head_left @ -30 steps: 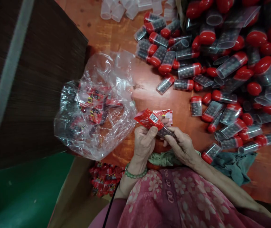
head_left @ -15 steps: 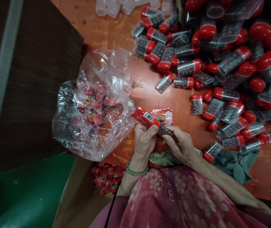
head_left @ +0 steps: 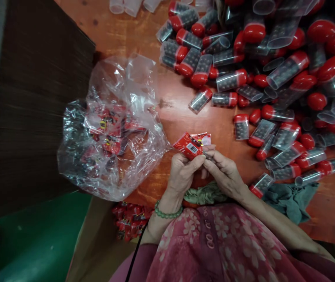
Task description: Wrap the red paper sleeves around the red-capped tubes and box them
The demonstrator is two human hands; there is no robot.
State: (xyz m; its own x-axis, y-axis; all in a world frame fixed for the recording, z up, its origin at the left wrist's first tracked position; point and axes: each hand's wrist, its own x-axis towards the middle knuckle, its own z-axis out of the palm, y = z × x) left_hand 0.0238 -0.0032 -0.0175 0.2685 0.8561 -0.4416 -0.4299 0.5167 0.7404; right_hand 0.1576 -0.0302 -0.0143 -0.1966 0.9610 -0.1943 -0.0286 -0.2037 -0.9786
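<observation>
A red packet with a barcode is pinched in my left hand, which wears a green bead bracelet. Close against it, my right hand has its fingers closed on the dark tube, whose near end shows between both hands; the rest is hidden by the packet and fingers. Just behind the hands, another red and white packet lies on the orange table. To the left, a clear plastic bag holds several red packets.
Many clear tubes with red caps are heaped at the right and back right. A green cloth lies at the right front. Brown cardboard stands at the left. Below the table edge, a box holds red packets.
The packet has turned and now covers most of the dark tube. Both hands have come closer together around it. The whole view has shifted slightly, with the table things lying farther left.
</observation>
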